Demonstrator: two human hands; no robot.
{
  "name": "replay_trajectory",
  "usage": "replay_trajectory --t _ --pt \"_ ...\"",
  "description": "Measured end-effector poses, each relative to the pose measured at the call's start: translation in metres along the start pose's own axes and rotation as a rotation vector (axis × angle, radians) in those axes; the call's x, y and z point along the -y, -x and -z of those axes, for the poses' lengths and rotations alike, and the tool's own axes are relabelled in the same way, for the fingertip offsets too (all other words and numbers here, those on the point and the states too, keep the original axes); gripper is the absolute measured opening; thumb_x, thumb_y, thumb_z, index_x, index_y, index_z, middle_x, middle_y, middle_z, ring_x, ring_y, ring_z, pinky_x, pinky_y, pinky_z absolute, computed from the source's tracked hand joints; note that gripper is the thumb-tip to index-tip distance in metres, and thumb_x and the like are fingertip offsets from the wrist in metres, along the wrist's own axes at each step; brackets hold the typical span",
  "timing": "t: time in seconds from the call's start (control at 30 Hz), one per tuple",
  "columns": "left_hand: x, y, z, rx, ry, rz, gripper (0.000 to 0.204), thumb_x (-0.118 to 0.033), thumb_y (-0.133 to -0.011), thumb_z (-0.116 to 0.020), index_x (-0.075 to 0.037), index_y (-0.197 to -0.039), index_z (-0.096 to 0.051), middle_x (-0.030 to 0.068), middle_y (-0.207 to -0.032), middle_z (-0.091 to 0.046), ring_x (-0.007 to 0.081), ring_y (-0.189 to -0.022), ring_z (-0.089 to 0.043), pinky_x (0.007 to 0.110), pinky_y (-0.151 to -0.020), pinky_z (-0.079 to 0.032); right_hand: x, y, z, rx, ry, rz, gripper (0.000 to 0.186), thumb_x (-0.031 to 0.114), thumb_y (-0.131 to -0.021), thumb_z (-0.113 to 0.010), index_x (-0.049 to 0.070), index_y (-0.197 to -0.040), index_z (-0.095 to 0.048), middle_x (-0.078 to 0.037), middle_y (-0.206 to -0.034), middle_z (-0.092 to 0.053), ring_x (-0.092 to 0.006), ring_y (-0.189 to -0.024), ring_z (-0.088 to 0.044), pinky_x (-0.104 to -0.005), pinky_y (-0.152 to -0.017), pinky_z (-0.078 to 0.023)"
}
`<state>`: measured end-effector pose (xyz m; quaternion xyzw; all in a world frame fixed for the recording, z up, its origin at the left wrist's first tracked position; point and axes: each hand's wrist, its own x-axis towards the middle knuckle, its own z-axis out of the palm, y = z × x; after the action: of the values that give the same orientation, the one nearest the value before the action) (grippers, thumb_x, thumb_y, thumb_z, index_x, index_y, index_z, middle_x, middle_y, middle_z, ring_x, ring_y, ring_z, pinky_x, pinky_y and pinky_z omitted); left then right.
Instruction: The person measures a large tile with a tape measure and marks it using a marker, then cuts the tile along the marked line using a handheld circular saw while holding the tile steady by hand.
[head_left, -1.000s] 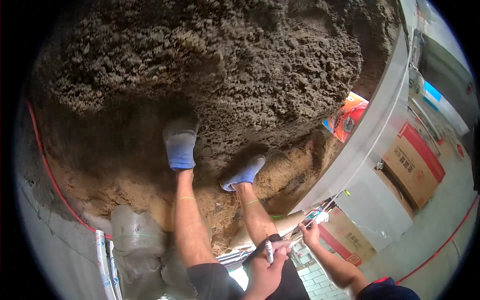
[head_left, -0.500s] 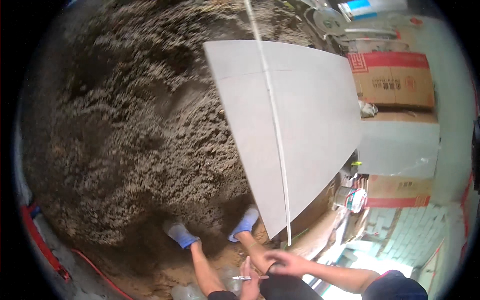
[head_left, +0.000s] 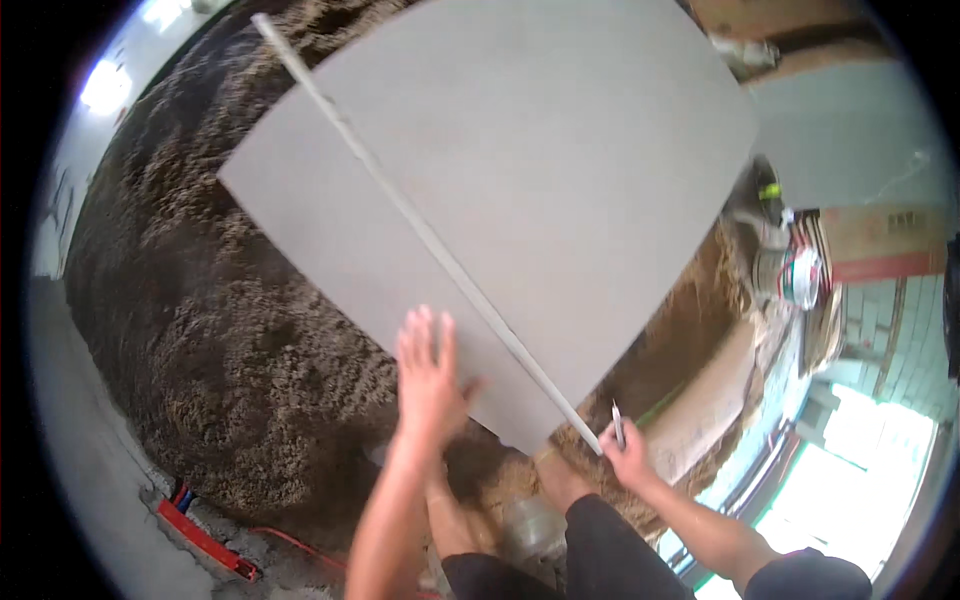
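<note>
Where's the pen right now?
In the head view, the pen is in the right hand, low and right of centre, beside the lower end of the long white strip.

Uniform pale grey across the board (head_left: 540,180); off-white along the long strip (head_left: 455,268), flecked darker in places. White and dark grey on the marker pen (head_left: 618,428). Dark brown, mottled with lighter tan, over the soil (head_left: 260,320); warmer yellowish brown in the sandy ground (head_left: 690,300). Pinkish beige on the long roll (head_left: 715,410). Red along the tool (head_left: 205,540) at lower left, blue near its upper end, and red again on the thin cable (head_left: 300,545). White on the bucket (head_left: 785,278), broken by red and green. Tan with a red band on the cardboard box (head_left: 880,245); pale green in a block grid over the wall (head_left: 862,312). Black on the shorts (head_left: 620,550), dark navy on the sleeve (head_left: 810,578).
</note>
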<state>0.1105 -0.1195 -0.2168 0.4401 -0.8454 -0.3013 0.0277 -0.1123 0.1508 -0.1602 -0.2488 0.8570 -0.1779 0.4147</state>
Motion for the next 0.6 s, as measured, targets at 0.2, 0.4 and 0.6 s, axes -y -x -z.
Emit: replay_trajectory --t 0.2,0.4,0.6 --pt "0.020 -0.113 0.040 -0.018 -0.375 0.064 0.115 -0.059 -0.068 -0.073 -0.010 -0.150 -0.009 0.0246 -0.154 -0.004 0.0410 -0.143 0.001 0.061 -0.110 -0.011 0.008 -0.040 -0.004 0.090 0.113 0.180 0.047 0.031 -0.077 -0.076 0.004 -0.111 -0.059 -0.014 -0.102 -0.065 -0.0268 -0.094 -0.064 -0.0346 -0.078 -0.051" --pt "0.014 -0.118 -0.008 -0.053 -0.316 0.043 0.119 -0.062 -0.069 -0.071 -0.007 -0.150 -0.003 0.0243 -0.154 0.004 0.0385 -0.143 0.007 0.060 -0.111 -0.002 -0.021 -0.062 0.004 0.271 -0.045 -0.099 0.044 0.031 -0.078 -0.075 0.001 -0.107 -0.062 -0.013 -0.087 -0.068 -0.0168 -0.080 -0.064 -0.0315 -0.073 -0.050" --pt "0.025 -0.112 -0.023 -0.223 -0.222 0.017 0.121 -0.079 -0.069 -0.055 -0.006 -0.150 -0.002 0.0196 -0.155 0.001 0.0326 -0.144 0.005 0.056 -0.112 0.000 -0.027 -0.093 0.018 0.419 -0.122 -0.150 0.038 0.032 -0.082 -0.073 -0.001 -0.101 -0.066 -0.007 -0.075 -0.066 -0.0070 -0.072 -0.055 -0.0280 -0.067 -0.047"
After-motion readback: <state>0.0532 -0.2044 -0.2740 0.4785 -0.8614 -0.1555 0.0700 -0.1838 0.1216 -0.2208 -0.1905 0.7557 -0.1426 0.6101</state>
